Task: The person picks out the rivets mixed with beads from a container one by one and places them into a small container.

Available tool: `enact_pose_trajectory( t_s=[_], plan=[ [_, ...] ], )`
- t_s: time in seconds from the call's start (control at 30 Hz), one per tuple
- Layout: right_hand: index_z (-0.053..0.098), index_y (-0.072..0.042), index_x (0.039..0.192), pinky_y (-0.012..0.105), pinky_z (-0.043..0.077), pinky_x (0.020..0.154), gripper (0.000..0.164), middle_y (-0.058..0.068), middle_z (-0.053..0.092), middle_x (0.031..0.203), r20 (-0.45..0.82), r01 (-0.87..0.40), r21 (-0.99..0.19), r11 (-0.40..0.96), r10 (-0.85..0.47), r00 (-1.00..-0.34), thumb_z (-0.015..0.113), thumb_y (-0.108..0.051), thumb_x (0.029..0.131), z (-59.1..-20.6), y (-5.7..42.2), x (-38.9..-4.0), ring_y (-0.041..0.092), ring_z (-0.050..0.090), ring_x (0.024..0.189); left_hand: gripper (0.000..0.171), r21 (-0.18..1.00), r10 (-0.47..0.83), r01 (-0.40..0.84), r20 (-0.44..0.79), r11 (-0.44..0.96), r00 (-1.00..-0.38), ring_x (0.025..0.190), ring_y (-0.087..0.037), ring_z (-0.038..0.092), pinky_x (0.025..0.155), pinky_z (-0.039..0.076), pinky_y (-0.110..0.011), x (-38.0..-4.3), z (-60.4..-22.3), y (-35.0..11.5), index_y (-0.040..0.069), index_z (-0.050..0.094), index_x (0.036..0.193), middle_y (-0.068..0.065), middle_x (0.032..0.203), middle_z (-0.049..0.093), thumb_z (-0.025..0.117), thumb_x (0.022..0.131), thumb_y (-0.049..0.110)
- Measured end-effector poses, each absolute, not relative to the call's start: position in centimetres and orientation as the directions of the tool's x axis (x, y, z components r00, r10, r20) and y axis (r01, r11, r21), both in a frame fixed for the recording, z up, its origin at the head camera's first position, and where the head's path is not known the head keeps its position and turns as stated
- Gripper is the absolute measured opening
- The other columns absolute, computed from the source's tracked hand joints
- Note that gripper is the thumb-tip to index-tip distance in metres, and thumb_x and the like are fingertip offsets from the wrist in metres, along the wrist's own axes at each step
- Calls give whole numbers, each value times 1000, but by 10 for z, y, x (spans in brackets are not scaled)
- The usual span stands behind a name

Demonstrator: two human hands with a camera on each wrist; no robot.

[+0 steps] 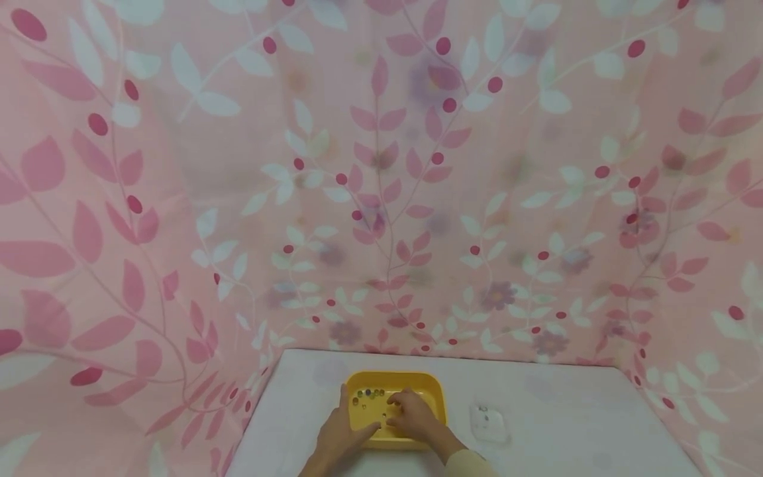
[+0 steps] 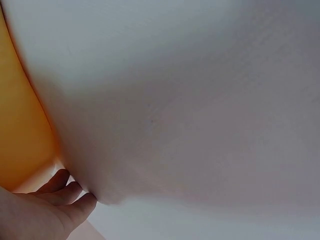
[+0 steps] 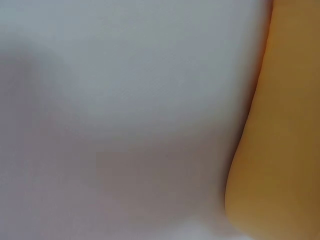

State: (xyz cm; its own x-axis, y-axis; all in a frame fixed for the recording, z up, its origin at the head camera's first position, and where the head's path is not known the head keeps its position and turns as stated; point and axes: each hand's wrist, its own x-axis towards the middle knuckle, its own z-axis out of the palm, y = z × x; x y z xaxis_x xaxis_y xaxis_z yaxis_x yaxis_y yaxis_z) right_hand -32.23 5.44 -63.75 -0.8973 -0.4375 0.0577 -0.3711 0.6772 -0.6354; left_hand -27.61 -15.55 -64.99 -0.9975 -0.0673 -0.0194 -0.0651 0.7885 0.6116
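A yellow tray (image 1: 396, 444) stands on the white table, with several small glass marbles (image 1: 368, 393) grouped in its far left part. My left hand (image 1: 338, 430) grips the tray's left wall, the thumb reaching over the near rim and the fingers outside. In the left wrist view those fingers (image 2: 75, 200) lie low beside the tray's outer wall. My right hand (image 1: 412, 416) reaches inside the tray from the right, fingers bent, with a gap between thumb and forefinger. A small marble (image 1: 384, 415) lies just left of that gap.
A clear shallow dish (image 1: 490, 434) with a few small marble-like pieces sits on the table (image 1: 566, 411) to the right of the tray. Pink leaf-patterned cloth (image 1: 381, 199) hangs behind the table and along both sides.
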Motion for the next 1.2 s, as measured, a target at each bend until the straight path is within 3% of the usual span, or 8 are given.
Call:
enact_pose_trajectory(
  t_s=[0.37, 0.73, 1.0, 1.2],
  plan=[
    [74, -7, 97, 25, 44, 67, 25, -2, 59, 83, 76, -400, -661, 635, -474, -877, 80, -15, 74, -648, 54, -325, 6, 49, 75, 127, 644, -53, -54, -21, 763, -998, 87, -24, 61, 74, 51, -47, -273, -647, -154, 1, 10, 157, -21, 111, 64, 77, 70, 66],
    [77, -10, 89, 25, 43, 67, 18, -6, 56, 81, 53, -371, -635, 678, -441, -896, 85, -17, 74, -649, 46, -327, 6, 48, 74, 128, 628, -67, -52, 1, 776, -998, 83, -21, 58, 69, 49, -45, -275, -646, -155, 3, 12, 157, -18, 106, 64, 76, 68, 68],
    [75, -13, 97, 33, 47, 74, 20, -4, 59, 87, -26, -287, -664, 691, -405, -914, 82, -18, 78, -649, 39, -331, 11, 51, 81, 131, 642, -78, -99, -62, 760, -995, 95, -26, 61, 81, 51, -51, -278, -648, -155, 4, 9, 158, -21, 119, 63, 76, 67, 70],
    [77, -13, 92, 28, 42, 69, 14, -3, 58, 83, 4, -323, -665, 673, -430, -903, 80, -18, 80, -648, 38, -329, 8, 47, 77, 130, 639, -66, -64, -21, 767, -998, 92, -26, 62, 75, 51, -50, -277, -649, -156, 1, 12, 157, -20, 113, 64, 76, 67, 69]
  ],
)
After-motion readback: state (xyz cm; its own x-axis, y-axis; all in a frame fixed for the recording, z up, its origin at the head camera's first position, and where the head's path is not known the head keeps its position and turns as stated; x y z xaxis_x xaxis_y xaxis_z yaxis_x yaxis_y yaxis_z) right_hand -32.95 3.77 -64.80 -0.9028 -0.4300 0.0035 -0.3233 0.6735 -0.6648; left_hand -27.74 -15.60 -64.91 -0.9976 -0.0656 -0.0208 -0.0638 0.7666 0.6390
